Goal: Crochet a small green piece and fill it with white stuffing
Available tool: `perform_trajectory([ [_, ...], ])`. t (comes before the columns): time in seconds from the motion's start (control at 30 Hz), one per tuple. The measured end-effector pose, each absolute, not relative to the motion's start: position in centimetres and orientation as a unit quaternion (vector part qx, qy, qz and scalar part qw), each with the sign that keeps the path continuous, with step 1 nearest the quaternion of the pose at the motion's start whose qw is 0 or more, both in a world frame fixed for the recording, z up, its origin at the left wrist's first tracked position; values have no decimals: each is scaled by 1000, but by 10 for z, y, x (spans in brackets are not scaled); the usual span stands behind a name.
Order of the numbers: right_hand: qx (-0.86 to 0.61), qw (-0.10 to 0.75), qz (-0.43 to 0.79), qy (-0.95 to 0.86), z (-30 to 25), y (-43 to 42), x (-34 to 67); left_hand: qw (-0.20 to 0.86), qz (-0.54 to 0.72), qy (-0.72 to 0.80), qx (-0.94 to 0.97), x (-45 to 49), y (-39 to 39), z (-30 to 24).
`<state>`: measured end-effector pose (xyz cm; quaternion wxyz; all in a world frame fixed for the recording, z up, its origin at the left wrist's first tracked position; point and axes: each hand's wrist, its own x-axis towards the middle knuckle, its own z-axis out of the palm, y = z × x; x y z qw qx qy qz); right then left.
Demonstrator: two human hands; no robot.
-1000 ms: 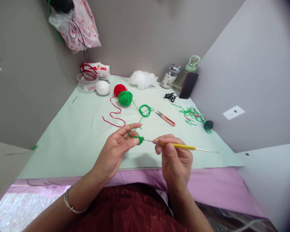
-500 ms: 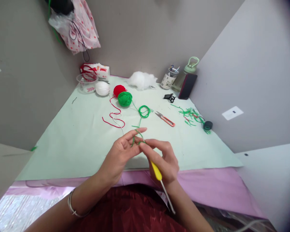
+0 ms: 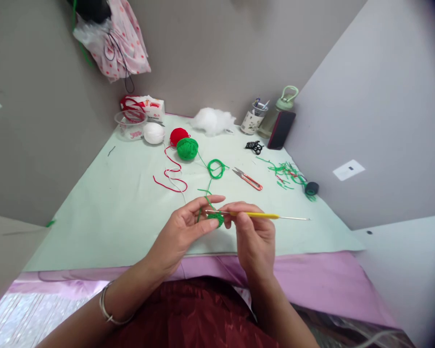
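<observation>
My left hand point(image 3: 183, 227) pinches a small green crochet piece point(image 3: 216, 218) between thumb and fingers, with green yarn point(image 3: 207, 189) wound over the forefinger. My right hand point(image 3: 252, 232) grips a yellow-handled crochet hook point(image 3: 255, 215) that lies level, its tip in the green piece and its steel tail pointing right. The yarn runs back over the pale green table point(image 3: 123, 203) through a loose green coil point(image 3: 216, 167) to a green yarn ball point(image 3: 187, 148).
A red yarn ball point(image 3: 179, 135), a white ball point(image 3: 154, 132), a clear bowl point(image 3: 131, 124), a tissue box point(image 3: 147, 105) and white stuffing point(image 3: 213, 119) stand at the back. Red snips point(image 3: 248, 178), green yarn scraps point(image 3: 286, 172), a black hair clip point(image 3: 254, 145), a pen cup point(image 3: 253, 119), a bottle point(image 3: 280, 110) and a phone point(image 3: 282, 128) lie right.
My right hand had the hook pointing down toward my lap half a second ago; it has swung back level, tip at the green piece. The left hand has barely moved.
</observation>
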<state>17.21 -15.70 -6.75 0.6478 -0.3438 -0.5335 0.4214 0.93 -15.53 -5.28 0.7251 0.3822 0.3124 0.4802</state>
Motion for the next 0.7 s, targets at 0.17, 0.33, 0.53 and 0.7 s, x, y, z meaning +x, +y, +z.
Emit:
perform_trajectory([
  [0.17,-330,668,459,-484,-64,-155,172,684,486,356,411,5,-155,-55],
  [0.33,-320,662,461,-497,-62,-154,173,653,502,371,429,5,-153,-52],
  [0.53,-343,632,362,-594,-58,-160,180,605,496,402,476,2,-154,-51],
  [0.7,-352,568,191,-719,-54,-166,181,501,521,432,540,6,-155,-53],
])
